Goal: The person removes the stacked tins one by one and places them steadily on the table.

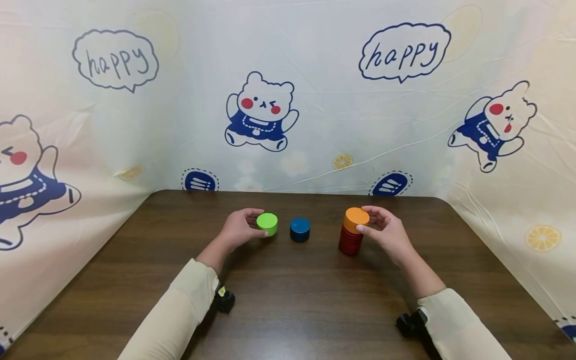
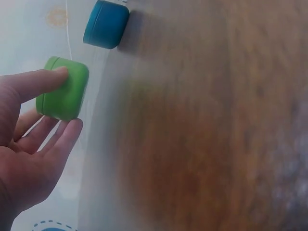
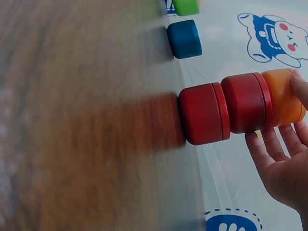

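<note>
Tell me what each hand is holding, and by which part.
The left hand pinches the green cylinder by its sides. The right hand holds the orange cylinder, atop two red cylinders, by its sides.

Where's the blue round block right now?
In the head view the blue block sits alone on the table near the middle, between the green block in the left hand and the red stack.

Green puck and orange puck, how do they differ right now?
The green puck sits directly on the table; the orange puck tops a stack of two red pucks. The left hand pinches the green one, while the right hand holds the orange one. Green lies left of the blue puck, orange right. Both are short round cylinders with flat tops.
</note>
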### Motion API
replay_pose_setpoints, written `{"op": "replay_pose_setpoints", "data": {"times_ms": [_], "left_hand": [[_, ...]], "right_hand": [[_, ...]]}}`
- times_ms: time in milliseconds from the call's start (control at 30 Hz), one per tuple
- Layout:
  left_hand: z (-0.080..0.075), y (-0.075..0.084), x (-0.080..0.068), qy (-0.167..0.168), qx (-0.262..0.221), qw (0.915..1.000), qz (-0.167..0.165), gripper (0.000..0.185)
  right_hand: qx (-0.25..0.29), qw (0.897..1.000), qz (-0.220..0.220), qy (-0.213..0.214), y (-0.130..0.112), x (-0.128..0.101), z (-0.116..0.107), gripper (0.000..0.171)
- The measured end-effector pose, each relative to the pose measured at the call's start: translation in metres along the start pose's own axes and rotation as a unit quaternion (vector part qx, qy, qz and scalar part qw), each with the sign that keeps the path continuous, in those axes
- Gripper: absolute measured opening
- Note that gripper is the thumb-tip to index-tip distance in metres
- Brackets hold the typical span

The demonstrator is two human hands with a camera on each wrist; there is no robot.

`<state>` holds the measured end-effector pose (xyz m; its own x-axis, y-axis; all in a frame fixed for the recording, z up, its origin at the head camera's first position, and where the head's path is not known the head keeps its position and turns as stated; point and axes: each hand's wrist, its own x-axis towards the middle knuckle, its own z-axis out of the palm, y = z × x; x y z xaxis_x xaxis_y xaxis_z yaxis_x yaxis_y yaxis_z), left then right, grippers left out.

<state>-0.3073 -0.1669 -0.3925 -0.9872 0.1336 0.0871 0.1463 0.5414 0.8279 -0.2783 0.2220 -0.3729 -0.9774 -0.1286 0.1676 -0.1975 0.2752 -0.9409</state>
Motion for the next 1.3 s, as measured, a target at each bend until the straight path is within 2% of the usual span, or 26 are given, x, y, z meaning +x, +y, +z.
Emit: {"op": "replay_pose_setpoints", "data": {"times_ms": [300,800,1033,1300], "left_hand": [[0.002,-0.005,0.003,-0.025,0.026,0.9994,0.003,0.059],[0.011,0.002,0.009,-0.052,0.056,0.997,0.004,0.06],[0.015,0.008,0.01,-0.057,0.056,0.9968,0.001,0.06],[0.015,0.008,0.009,-0.062,0.046,0.997,-0.007,0.061]], "right_hand": [[0.001,1.0,0.003,-0.001,0.0,0.0,0.0,0.06],[-0.008,1.0,0.003,0.001,0.004,0.002,-0.002,0.064],[-0.002,1.0,0.003,0.003,0.004,0.002,-0.001,0.062],[0.0,1.0,0.008,0.0,-0.001,0.0,0.0,0.061]]}}
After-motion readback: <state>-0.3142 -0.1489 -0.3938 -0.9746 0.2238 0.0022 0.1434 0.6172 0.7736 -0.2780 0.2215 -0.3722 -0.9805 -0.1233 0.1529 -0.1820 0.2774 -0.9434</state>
